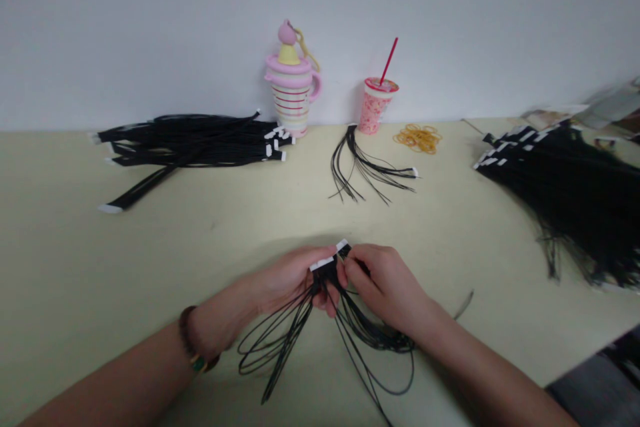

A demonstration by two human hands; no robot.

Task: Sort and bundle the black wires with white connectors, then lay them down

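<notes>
My left hand (pixel 290 277) is closed around a small bunch of thin black wires with white connector ends (pixel 327 265), near the table's front middle. My right hand (pixel 383 283) pinches one more white-tipped wire (pixel 343 246) right against that bunch. The wires' loose lengths (pixel 320 340) loop down over the table toward me. A beaded bracelet sits on my left wrist (pixel 193 343).
A stack of bundled black wires (pixel 195 140) lies back left, a big loose heap (pixel 570 193) at right, a few spread wires (pixel 367 170) in the middle. A pink striped cup (pixel 293 90), a drink with red straw (pixel 376 103) and rubber bands (pixel 417 138) stand by the wall.
</notes>
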